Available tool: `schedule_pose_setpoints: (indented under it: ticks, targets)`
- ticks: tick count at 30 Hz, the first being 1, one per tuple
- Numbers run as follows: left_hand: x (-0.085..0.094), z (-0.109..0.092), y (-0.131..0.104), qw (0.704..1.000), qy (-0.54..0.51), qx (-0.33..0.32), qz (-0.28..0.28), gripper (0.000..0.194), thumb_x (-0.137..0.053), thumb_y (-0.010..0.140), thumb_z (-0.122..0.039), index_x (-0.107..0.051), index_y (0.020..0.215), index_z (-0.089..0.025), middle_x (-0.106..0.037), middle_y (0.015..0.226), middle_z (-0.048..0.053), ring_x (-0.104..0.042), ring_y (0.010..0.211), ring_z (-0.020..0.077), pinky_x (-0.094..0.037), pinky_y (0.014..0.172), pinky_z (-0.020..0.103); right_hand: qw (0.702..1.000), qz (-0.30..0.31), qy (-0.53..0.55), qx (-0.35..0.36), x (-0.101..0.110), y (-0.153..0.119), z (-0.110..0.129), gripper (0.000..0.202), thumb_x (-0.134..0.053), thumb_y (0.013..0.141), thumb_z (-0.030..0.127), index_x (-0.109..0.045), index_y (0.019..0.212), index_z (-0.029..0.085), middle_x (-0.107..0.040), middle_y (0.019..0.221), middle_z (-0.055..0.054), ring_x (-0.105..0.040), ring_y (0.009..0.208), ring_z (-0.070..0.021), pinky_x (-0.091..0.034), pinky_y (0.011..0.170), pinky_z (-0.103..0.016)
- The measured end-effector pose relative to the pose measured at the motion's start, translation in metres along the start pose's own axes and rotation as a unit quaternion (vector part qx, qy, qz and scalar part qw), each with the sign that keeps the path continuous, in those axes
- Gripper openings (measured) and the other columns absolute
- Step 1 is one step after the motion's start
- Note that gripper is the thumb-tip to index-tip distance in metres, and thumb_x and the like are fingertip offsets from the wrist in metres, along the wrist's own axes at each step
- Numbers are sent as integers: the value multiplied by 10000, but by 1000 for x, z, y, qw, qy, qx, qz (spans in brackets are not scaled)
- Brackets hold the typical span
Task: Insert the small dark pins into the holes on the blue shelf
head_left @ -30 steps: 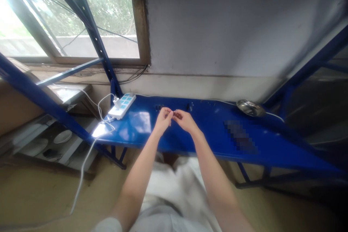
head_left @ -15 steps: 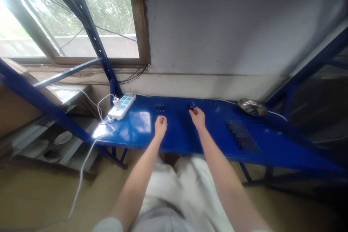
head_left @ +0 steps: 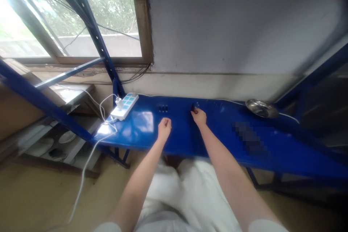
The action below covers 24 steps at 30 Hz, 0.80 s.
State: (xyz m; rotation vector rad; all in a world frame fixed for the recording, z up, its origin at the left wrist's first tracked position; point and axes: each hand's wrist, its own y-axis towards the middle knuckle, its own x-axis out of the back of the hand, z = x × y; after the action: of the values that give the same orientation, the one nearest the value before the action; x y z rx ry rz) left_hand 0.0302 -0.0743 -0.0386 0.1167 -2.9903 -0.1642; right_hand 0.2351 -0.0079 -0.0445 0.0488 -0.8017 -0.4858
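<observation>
My right hand (head_left: 199, 117) is closed over the blue table, its fingertips pinching a small black piece (head_left: 193, 107) whose kind I cannot make out. Just beyond those fingers lie a few tiny pale bits (head_left: 197, 104). Closer to the table's front, my left hand (head_left: 164, 129) has its fingers curled together; whatever may be inside is hidden. Three small dark pieces with light ends (head_left: 163, 108) lie side by side in a row, beyond the left hand and apart from it.
A white power strip (head_left: 125, 106) with a plug and trailing white cord sits on the left of the blue table (head_left: 179, 136). At the right are a shiny metal bowl (head_left: 261, 108) and a blurred-out dark object (head_left: 250, 137). Blue posts (head_left: 89, 25) rise at the left.
The view has shifted slightly, so everything appears a little further right. Both hands keep nearly the same places and stay closed; the black piece at my right fingertips shows more clearly.
</observation>
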Motion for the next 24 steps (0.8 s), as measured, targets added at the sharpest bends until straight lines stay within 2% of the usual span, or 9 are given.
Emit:
schedule_pose_setpoints:
  ticks: [5, 11, 18, 24]
  targets:
    - [0, 1, 1, 1000, -5, -4, -2, 179, -461, 807, -333, -524, 792, -167, -498, 574, -35, -452, 473, 66, -365, 471, 168, 1000, -8, -15, 7, -1, -3, 1, 197, -505, 762, 294, -635, 804, 153, -648, 779, -80, -565, 680, -179, -392, 566, -274]
    - [1, 3, 1, 1000, 4, -6, 2, 176, -455, 812, -335, -521, 804, -172, -507, 587, -32, -456, 483, 64, -372, 482, 170, 998, 40, -54, -20, 4, 0, 5, 205, -528, 777, 291, -633, 882, 149, -663, 851, -84, -602, 739, -190, -423, 591, -265]
    - [1, 4, 1, 1000, 20, -9, 7, 182, -447, 817, -340, -522, 802, -175, -524, 609, -24, -470, 501, 70, -381, 501, 180, 996, 56, -67, -14, 9, 4, -3, 211, -527, 775, 173, -642, 942, 115, -673, 882, -122, -625, 801, -200, -445, 658, -260]
    - [1, 5, 2, 999, 30, -13, 10, 175, -440, 817, -331, -520, 797, -176, -515, 598, -28, -466, 498, 70, -375, 501, 181, 995, 37, -77, -57, 12, 8, -9, 226, -573, 756, 253, -679, 907, 123, -682, 864, -128, -634, 824, -234, -443, 659, -273]
